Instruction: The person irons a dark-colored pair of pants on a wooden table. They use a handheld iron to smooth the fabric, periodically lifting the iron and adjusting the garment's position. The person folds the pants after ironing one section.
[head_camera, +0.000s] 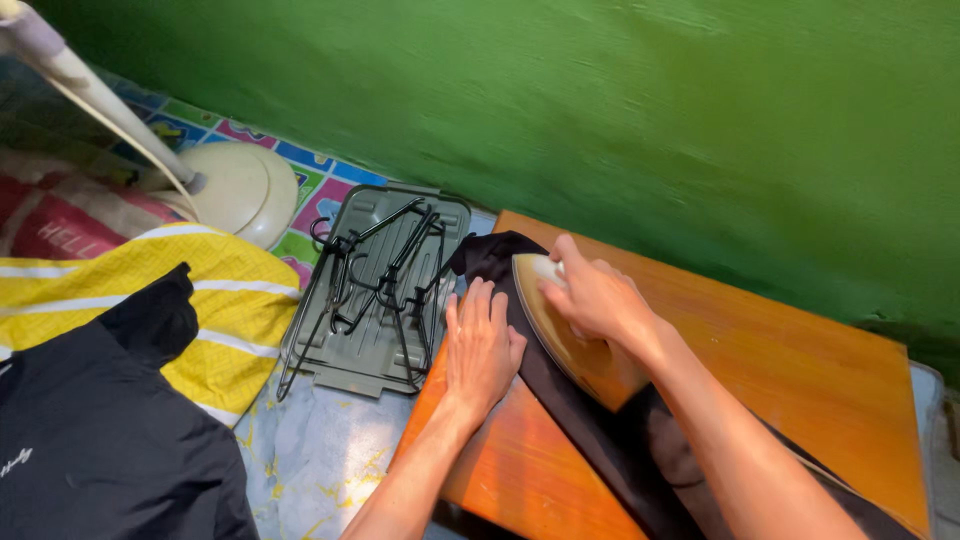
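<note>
My right hand (598, 297) grips the top of a cream-coloured clothes iron (560, 330) that rests on a strip of black cloth (580, 420) laid across an orange wooden table (800, 370). My left hand (482, 345) lies flat, fingers together, on the table's left edge beside the cloth, just left of the iron. The cloth's far end (487, 255) bunches at the table's corner.
A grey plastic tray (345, 360) holding several black wire hangers (385, 275) lies left of the table. A yellow striped garment (235, 300) and a black one (95, 430) lie at the left. A white fan base (240, 190) stands near the green wall (600, 110).
</note>
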